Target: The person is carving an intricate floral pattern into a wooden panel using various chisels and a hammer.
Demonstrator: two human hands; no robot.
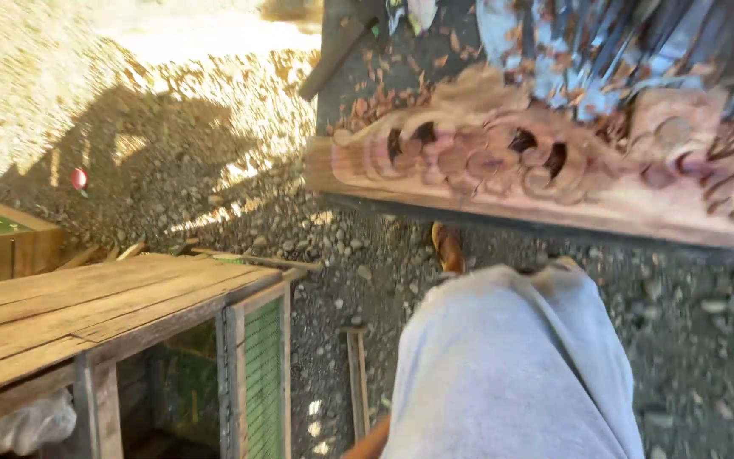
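Lying along the near edge of the dark table [341, 93] at the upper right, the long reddish-brown carved wooden panel [503, 161] shows pierced scrolls and rounded floral relief, with wood chips [384, 98] and a row of blurred chisels [605, 42] behind it. It looks stiff and fairly heavy, yet its thin openwork curls seem fragile, so the plain lower rail or the ends look the safest hold. Neither of the hands is in view, only a grey-trousered leg [511, 365] above gravel [214, 170]
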